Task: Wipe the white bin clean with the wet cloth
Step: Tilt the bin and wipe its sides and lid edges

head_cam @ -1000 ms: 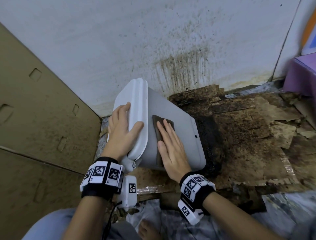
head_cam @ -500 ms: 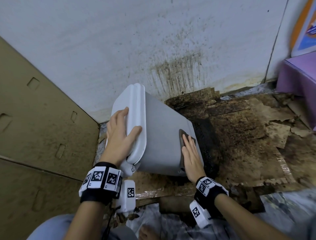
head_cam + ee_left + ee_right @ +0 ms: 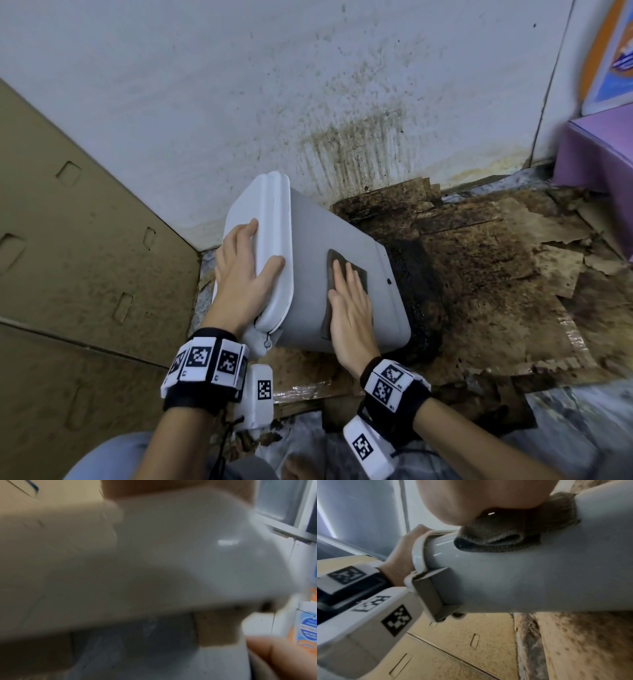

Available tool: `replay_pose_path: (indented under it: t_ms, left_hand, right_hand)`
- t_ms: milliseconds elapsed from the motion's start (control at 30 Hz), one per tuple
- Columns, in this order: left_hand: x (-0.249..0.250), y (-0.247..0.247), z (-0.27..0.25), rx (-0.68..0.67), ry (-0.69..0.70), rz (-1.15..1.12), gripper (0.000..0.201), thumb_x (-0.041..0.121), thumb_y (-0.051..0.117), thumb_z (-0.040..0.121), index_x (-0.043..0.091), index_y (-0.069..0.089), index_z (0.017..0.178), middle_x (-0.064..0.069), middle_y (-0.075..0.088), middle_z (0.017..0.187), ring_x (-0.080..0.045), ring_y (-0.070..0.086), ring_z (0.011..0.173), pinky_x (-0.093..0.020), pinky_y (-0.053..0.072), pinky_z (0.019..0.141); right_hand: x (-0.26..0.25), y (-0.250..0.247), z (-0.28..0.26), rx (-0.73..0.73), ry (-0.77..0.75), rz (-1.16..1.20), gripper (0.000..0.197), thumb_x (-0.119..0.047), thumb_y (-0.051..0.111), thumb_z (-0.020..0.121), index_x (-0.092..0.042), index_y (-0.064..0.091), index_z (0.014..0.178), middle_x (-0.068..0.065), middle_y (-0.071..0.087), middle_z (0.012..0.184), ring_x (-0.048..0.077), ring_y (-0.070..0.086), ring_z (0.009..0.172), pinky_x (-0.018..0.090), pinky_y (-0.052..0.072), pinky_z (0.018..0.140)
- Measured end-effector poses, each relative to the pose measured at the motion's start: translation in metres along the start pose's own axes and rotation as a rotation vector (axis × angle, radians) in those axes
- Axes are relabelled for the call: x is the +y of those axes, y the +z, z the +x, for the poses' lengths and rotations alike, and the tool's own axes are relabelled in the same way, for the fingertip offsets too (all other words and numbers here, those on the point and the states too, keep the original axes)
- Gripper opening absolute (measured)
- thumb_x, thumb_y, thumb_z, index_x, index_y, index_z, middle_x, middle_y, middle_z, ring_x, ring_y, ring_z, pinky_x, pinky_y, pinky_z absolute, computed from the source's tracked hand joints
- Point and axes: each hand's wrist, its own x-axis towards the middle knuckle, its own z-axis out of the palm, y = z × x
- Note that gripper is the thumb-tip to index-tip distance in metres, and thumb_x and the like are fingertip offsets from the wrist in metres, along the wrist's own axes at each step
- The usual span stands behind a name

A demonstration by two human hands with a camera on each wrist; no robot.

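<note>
Right hand (image 3: 351, 308) flat, fingers straight, pressing one dark cloth (image 3: 362, 278) on the side of one tilted bin (image 3: 315, 274), left hand (image 3: 239, 274) spread on its lid (image 3: 270, 212), thumb over the rim

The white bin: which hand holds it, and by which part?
The left hand holds the bin at its lid, palm flat, thumb over the lid's edge. The right hand presses the cloth on its side.
</note>
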Motion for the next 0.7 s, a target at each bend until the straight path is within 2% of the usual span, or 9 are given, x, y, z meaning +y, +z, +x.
replay_pose_path:
  t_ms: [167, 267, 400, 467, 500, 633, 700]
  left_hand:
    - [-0.003, -0.001, 0.001, 0.008, -0.006, -0.001, 0.092, 0.067, 0.037, 0.074, 0.027, 0.027, 0.156, 0.006, 0.025, 0.158, -0.013, 0.02, 0.142, -0.046, 0.02, 0.12]
    - [-0.006, -0.003, 0.001, 0.005, -0.014, -0.015, 0.093, 0.067, 0.037, 0.074, 0.026, 0.027, 0.157, 0.008, 0.024, 0.158, -0.011, 0.019, 0.142, -0.047, 0.02, 0.121]
    - [-0.007, -0.003, 0.0, -0.007, 0.002, -0.021, 0.088, 0.066, 0.039, 0.077, 0.029, 0.027, 0.156, 0.01, 0.024, 0.157, -0.009, 0.02, 0.14, -0.049, 0.021, 0.121]
    - [-0.007, -0.003, 0.0, -0.011, 0.006, -0.026, 0.086, 0.065, 0.041, 0.078, 0.03, 0.028, 0.155, 0.012, 0.025, 0.156, -0.008, 0.02, 0.14, -0.05, 0.021, 0.121]
    - [-0.007, -0.003, 0.0, -0.011, 0.009, -0.025, 0.085, 0.064, 0.041, 0.078, 0.03, 0.028, 0.155, 0.012, 0.025, 0.156, -0.008, 0.02, 0.14, -0.049, 0.021, 0.121]
    - [-0.008, -0.003, 0.001, -0.013, 0.027, -0.038, 0.084, 0.064, 0.043, 0.078, 0.031, 0.03, 0.154, 0.014, 0.026, 0.155, -0.004, 0.02, 0.136, -0.045, 0.022, 0.119]
    - [-0.008, -0.004, 0.0, -0.014, 0.033, -0.048, 0.083, 0.064, 0.044, 0.078, 0.032, 0.031, 0.154, 0.016, 0.027, 0.155, -0.003, 0.02, 0.136, -0.044, 0.022, 0.119]
  right_hand:
    - [-0.019, -0.004, 0.003, -0.124, -0.14, -0.045, 0.055, -0.039, 0.014, 0.106, -0.036, -0.001, 0.16, -0.014, -0.01, 0.167, -0.005, -0.014, 0.15, 0.024, -0.008, 0.122]
    - [-0.01, -0.014, 0.018, -0.22, -0.17, -0.086, 0.054, -0.034, 0.014, 0.11, -0.035, -0.007, 0.159, -0.013, -0.015, 0.167, -0.003, -0.018, 0.15, 0.025, -0.009, 0.122]
    - [-0.006, -0.029, 0.041, -0.315, -0.153, -0.134, 0.053, -0.026, 0.015, 0.111, -0.025, -0.008, 0.159, -0.009, -0.022, 0.164, 0.006, -0.025, 0.149, 0.031, -0.011, 0.124]
    - [-0.002, -0.038, 0.052, -0.354, -0.135, -0.226, 0.052, -0.018, 0.014, 0.111, -0.011, -0.005, 0.159, -0.006, -0.021, 0.163, 0.007, -0.027, 0.145, 0.031, -0.015, 0.122]
    - [0.004, -0.042, 0.06, -0.374, -0.108, -0.247, 0.052, -0.019, 0.015, 0.111, -0.007, -0.003, 0.159, -0.003, -0.019, 0.164, 0.007, -0.027, 0.144, 0.03, -0.016, 0.121]
    - [0.029, -0.058, 0.089, -0.4, 0.084, -0.162, 0.061, -0.043, 0.021, 0.109, -0.027, -0.01, 0.159, -0.006, -0.017, 0.167, 0.012, -0.018, 0.153, 0.035, -0.006, 0.123]
    - [0.042, -0.065, 0.099, -0.41, 0.163, -0.152, 0.064, -0.046, 0.023, 0.108, -0.024, -0.009, 0.16, -0.007, -0.015, 0.167, 0.011, -0.015, 0.153, 0.034, -0.004, 0.123]
